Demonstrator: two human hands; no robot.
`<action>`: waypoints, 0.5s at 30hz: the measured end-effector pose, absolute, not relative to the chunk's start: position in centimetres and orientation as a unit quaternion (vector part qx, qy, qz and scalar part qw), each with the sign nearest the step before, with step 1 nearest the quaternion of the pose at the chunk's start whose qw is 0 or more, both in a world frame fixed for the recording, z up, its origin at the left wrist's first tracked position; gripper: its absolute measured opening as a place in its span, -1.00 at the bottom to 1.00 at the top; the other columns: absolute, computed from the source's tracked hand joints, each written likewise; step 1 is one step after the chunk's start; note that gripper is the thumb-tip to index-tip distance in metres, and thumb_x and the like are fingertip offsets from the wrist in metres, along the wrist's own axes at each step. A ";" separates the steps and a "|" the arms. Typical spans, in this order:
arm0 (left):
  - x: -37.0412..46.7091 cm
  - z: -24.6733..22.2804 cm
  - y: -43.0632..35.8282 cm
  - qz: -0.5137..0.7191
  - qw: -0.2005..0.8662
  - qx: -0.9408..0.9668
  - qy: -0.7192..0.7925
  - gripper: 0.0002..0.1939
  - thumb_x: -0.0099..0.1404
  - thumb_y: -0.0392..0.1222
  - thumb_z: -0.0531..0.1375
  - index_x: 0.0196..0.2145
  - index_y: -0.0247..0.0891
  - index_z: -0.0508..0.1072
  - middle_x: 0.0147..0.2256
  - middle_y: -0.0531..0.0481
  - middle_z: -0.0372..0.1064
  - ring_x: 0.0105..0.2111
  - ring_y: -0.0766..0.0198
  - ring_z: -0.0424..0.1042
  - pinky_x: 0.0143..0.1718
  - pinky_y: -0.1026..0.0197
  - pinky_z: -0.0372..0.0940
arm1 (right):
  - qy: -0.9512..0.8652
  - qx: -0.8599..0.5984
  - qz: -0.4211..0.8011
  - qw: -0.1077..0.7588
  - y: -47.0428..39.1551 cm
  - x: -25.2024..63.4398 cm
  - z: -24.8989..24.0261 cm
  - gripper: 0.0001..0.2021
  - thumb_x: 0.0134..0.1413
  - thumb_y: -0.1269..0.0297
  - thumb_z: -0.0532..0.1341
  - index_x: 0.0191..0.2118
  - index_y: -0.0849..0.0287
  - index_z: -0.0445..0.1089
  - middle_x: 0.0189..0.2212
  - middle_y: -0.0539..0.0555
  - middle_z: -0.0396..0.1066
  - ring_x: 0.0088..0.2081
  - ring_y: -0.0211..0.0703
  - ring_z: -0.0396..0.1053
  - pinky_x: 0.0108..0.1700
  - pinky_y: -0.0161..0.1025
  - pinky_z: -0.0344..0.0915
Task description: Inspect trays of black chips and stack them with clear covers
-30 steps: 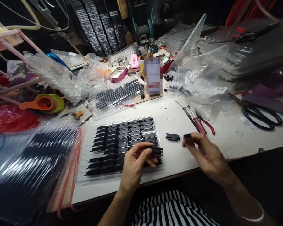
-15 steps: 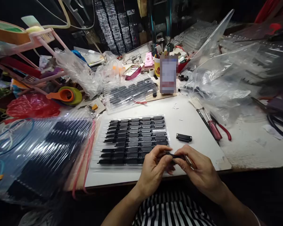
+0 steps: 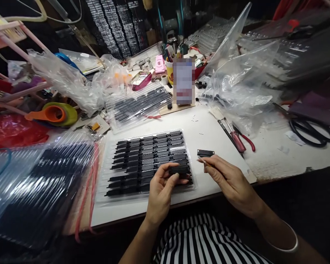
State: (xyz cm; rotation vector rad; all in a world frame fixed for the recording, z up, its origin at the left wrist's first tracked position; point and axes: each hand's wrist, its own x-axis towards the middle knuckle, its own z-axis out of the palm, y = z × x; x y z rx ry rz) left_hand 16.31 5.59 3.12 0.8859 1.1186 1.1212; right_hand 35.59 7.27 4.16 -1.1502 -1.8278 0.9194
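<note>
A black slotted connector [image 3: 179, 169] is held between the thumb and fingers of my left hand [image 3: 162, 189], over the right edge of a clear ribbed tray [image 3: 107, 154]. Rows of similar black connectors [image 3: 150, 148] lie in that tray. My right hand [image 3: 231, 179] pinches a thin pointed tool [image 3: 207, 163], its tip directed left, apart from the held connector. Just beyond the right fingers, another black connector [image 3: 205, 152] lies on the white board [image 3: 181, 121]. The tool's rear part is hidden by my right hand.
Pliers [image 3: 244, 137], a red-handled screwdriver [image 3: 236, 141] and black scissors [image 3: 312, 132] lie to the right. Behind are a second tray [image 3: 140, 104], a phone [image 3: 184, 82] and a yellow cup [image 3: 169, 71]. Plastic-wrapped trays [image 3: 44, 183] stand at left.
My hands have moved apart. The connector in my left hand now shows its slotted face, and the tool in my right hand has come into view. The whole view has shifted.
</note>
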 end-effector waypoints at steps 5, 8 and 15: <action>16.4 3.0 5.5 0.493 0.610 0.379 0.491 -0.76 0.29 -0.18 0.18 -0.09 -0.26 0.35 -0.27 -0.05 0.52 -0.31 0.26 0.52 -0.18 0.21 0.40 | -0.748 -0.422 0.349 0.375 6.7 35.0 3.7 -0.86 0.26 0.36 0.07 -0.07 0.12 0.21 -0.42 -0.04 0.37 -0.45 -0.30 0.34 -0.39 -0.37 0.31; 16.7 3.0 5.4 0.501 0.596 0.383 0.497 -0.76 0.28 -0.18 0.18 -0.10 -0.26 0.36 -0.24 -0.05 0.50 -0.27 0.24 0.51 -0.18 0.21 0.41 | -0.803 -0.388 0.284 0.351 6.7 34.4 3.2 -0.86 0.30 0.38 0.01 -0.09 0.17 0.25 -0.41 0.01 0.40 -0.42 -0.26 0.36 -0.37 -0.33 0.31; 17.0 3.2 5.1 0.495 0.539 0.428 0.530 -0.72 0.30 -0.17 0.16 -0.03 -0.22 0.37 -0.22 0.00 0.48 -0.26 0.30 0.48 -0.16 0.27 0.36 | -0.849 -0.436 0.121 0.274 6.8 33.5 2.8 -0.67 0.30 0.16 -0.02 -0.16 0.32 0.36 -0.43 0.13 0.33 -0.41 -0.13 0.28 -0.39 -0.21 0.28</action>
